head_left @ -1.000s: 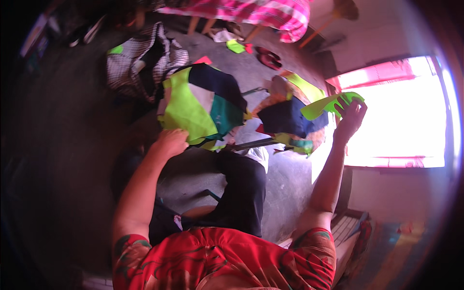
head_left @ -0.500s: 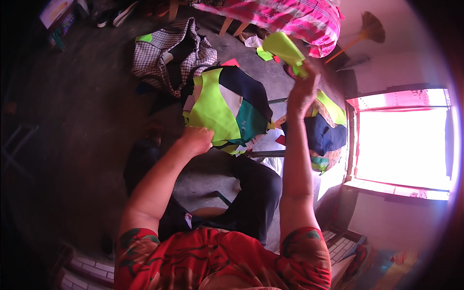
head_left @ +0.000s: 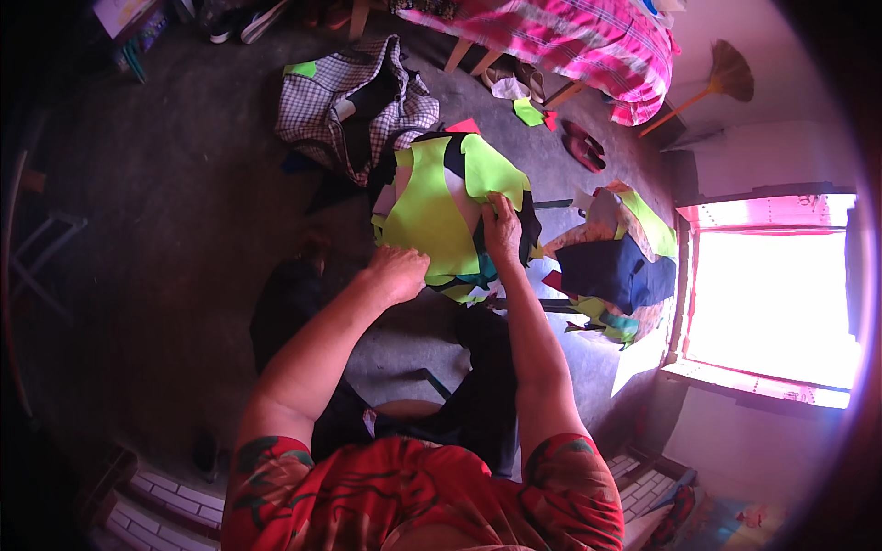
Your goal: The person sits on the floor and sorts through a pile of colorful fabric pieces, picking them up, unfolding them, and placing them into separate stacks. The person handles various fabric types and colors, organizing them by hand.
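Observation:
A large yellow-green fabric piece [head_left: 423,207] lies on top of a pile of cut cloth in front of me. My left hand [head_left: 401,274] is closed on its near edge, the fingertips partly hidden. A smaller yellow-green fabric piece [head_left: 494,168] rests at the pile's far right, over black cloth [head_left: 530,220]. My right hand [head_left: 502,231] has its fingers together on the near edge of this smaller piece. Between the two pieces a strip of greyish cloth shows, and a bit of teal cloth [head_left: 478,274] peeks out below.
Right of the pile, a second heap of scraps has navy cloth [head_left: 606,271] on top. A checked bag [head_left: 317,106] lies beyond, on the dark floor. Farther off are shoes [head_left: 583,147], a broom [head_left: 730,73] and a pink plaid cover [head_left: 570,41]. A bright window [head_left: 772,294] is at right.
My right hand has come down and toward me from above the far right, laying the raised yellow-green fabric piece onto the pile. My left hand stays on the large piece. The view has shifted slightly.

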